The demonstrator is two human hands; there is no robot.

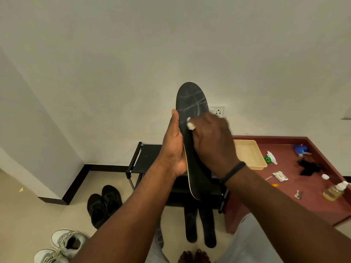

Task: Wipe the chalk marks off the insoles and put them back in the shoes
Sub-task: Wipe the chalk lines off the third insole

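Black foam is what we have in our grip: the insole (190, 109) stands nearly upright in front of us, above the low black rack (150, 154), toe end up and heel end down. Our left hand (173, 149) wraps the insole's left edge around the middle, thumb up along the rim, fingers curled behind it. Our right hand (210, 141) is closed on a small white wipe (190, 124) and presses it against the face of the insole, just below the pale chalk marks (197, 100) that cross the toe area. We judge the insole to be light, thin and bendy, so it will flex away from any rubbing unless it is backed from behind; holding it at the waist, close under the patch being wiped, looks best. Its surface seems matt, not slippery. Nearest us, below the rack, two more dark insoles (200, 224) lie side by side on the floor. Left of the rack sit the black shoes (104, 204), and nearer us a pale pair (62, 243). Beyond the rack on its right, a cream tray (248, 154) rests on the red surface.
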